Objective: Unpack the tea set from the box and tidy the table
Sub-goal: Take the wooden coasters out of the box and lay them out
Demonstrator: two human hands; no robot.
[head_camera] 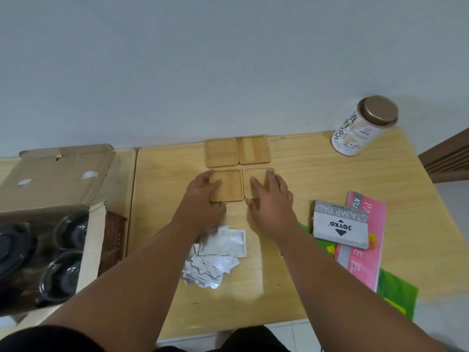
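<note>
Nearest, on the pale wooden table (317, 174): a loose heap of silver foil sachets (215, 255). Left of it, an open cardboard box (50, 189) holding dark glazed tea cups (68, 250).

Mid-table — four square bamboo coasters with raised rims, laid two by two. Left hand (203, 199) lies flat on the near-left coaster (228, 185), fingers spread, thumb at its near edge; nothing gripped. Right hand (269, 201) lies flat on the near-right coaster (255, 182), fingers apart, likewise pressing only. The two near coasters sit just beside each other.

Right: grey stamp-pad box (340, 224) on a pink packet (360, 240).

Far — far-left coaster (221, 152) and far-right coaster (253, 149) touching, near the wall edge; bare table either side. Far right corner: upright tea canister (363, 125), bronze lid.
</note>
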